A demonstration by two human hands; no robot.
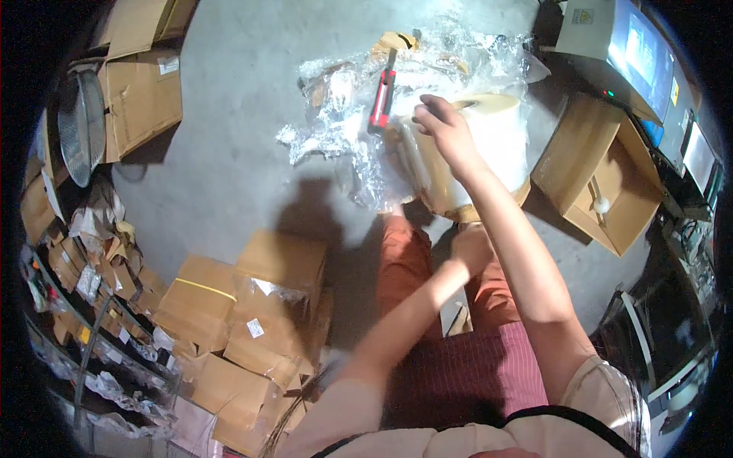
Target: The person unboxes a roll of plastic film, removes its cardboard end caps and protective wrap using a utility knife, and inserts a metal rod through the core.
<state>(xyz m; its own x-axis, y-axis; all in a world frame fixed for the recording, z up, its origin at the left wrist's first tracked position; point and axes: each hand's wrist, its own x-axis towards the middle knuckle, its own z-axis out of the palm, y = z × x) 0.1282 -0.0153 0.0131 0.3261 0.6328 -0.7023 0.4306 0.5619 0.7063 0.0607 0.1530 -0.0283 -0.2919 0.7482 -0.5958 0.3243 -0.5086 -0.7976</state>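
My right hand (pixel 447 133) hovers over the near left edge of a large roll of clear plastic film (pixel 495 145), fingers apart and nothing held. Left of it is a red and black utility knife (pixel 382 95), seen over crumpled clear plastic wrap (pixel 336 114); whether it rests on the wrap or is in the air, I cannot tell. Between my knees, just below the roll, is my left hand (pixel 473 250), blurred, its fingers hidden. The roll stands on end in front of my legs, its core hole facing up.
An open cardboard box (pixel 603 175) stands right of the roll, beside a machine with a lit screen (pixel 643 47). Stacked cardboard boxes (pixel 256 328) lie at lower left. More boxes (pixel 143 95) and a round mesh guard (pixel 80 122) are at upper left.
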